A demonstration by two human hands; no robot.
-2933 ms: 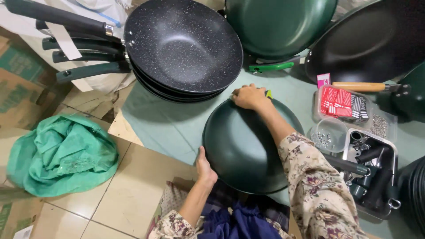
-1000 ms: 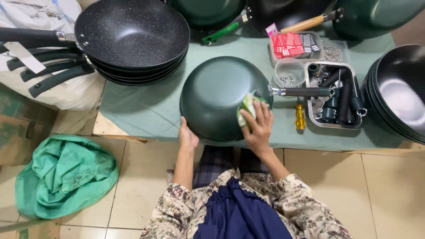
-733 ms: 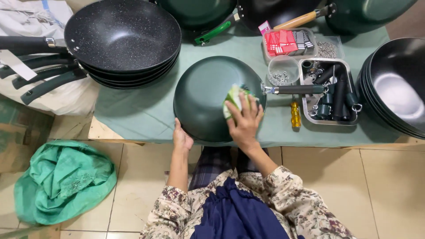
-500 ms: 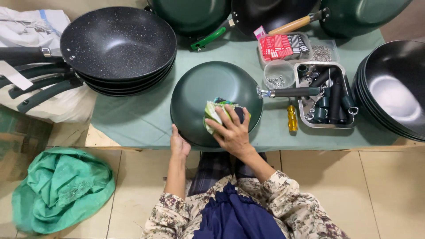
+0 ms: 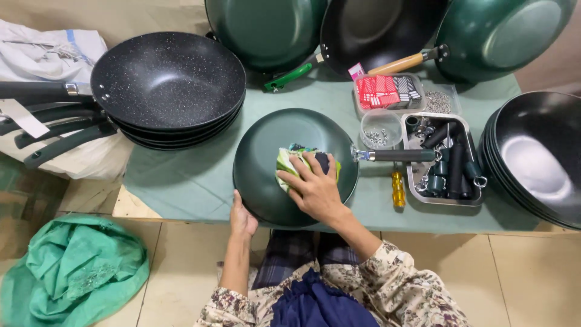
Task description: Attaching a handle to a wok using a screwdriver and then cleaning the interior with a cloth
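A dark green wok [image 5: 272, 136] with a black handle [image 5: 396, 155] rests on the green-covered table, bowl up, at the near edge. My right hand [image 5: 315, 188] presses a green and white cloth [image 5: 289, 160] against the inside of the wok. At the wok's near left rim, my left hand [image 5: 242, 217] grips the edge from below.
A stack of black speckled woks [image 5: 166, 85] sits at the left, more black pans [image 5: 535, 157] at the right, green woks [image 5: 266, 27] at the back. A metal tray [image 5: 445, 166] of handles, a yellow screwdriver [image 5: 398, 189] and screw tubs lie right of the wok. A green cloth heap [image 5: 69, 272] lies on the floor.
My right hand has slid the cloth from the wok's right rim leftward to its middle. The view has shifted so the wok sits slightly more to the left.
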